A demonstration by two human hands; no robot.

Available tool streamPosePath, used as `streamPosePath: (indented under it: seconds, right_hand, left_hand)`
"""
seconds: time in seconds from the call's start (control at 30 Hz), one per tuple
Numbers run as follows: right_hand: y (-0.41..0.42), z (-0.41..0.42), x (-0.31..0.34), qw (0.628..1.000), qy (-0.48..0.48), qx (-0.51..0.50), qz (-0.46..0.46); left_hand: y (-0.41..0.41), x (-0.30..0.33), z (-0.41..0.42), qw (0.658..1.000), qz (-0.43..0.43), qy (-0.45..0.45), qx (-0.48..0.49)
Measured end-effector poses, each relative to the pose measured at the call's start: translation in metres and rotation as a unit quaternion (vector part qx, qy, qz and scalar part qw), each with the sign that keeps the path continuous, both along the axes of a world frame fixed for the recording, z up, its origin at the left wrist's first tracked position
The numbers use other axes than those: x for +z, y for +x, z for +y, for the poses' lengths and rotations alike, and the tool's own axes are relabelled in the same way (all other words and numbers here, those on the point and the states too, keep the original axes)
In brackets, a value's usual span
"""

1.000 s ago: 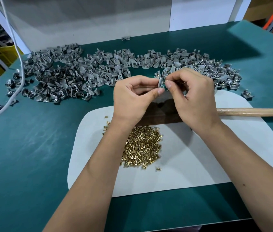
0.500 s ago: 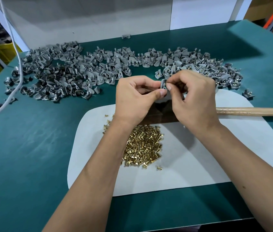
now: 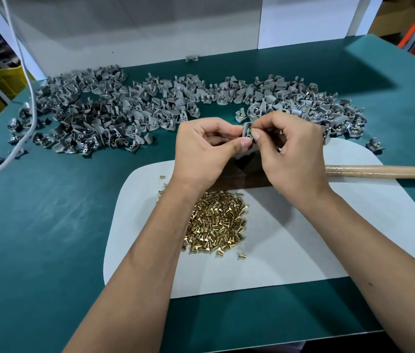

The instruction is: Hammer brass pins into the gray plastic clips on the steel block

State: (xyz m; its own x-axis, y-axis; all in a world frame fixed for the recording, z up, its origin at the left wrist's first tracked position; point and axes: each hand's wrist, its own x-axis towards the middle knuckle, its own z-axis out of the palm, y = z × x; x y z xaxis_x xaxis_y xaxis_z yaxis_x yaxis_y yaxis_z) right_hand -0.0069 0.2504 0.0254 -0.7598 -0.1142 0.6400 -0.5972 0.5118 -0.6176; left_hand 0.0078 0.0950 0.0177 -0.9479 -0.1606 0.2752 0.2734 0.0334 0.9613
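Between thumb and fingers, my left hand (image 3: 209, 149) pinches a gray plastic clip (image 3: 246, 129) above the dark steel block (image 3: 242, 174), which both hands mostly hide. My right hand (image 3: 290, 151) meets it from the right, its thumb and forefinger pinched at the clip; whether a pin sits between them is too small to tell. A heap of brass pins (image 3: 216, 222) lies on the white mat (image 3: 316, 238) under my left wrist. The wooden hammer handle (image 3: 384, 171) lies on the mat at the right, its head hidden behind my right hand.
A wide spread of loose gray clips (image 3: 114, 115) covers the green table (image 3: 35, 225) behind the mat. A white cable (image 3: 26, 80) hangs down at the left. A white wall panel (image 3: 150, 29) closes the back edge.
Both hands stay together on the clip with only small finger movements. The view has shifted slightly.
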Motion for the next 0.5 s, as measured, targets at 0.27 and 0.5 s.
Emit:
streamPosePath:
  seconds: [0.27,0.5]
  right_hand:
    - [-0.008,0.003,0.003,0.998,0.051,0.002,-0.031]
    - [-0.023,0.045,0.028,0.987,0.135,0.032,-0.076]
  left_hand:
    - [-0.002,-0.001,0.004,0.978,0.050,-0.192,0.071]
    - [-0.003,0.001,-0.003,0.956,0.062,-0.274,0.082]
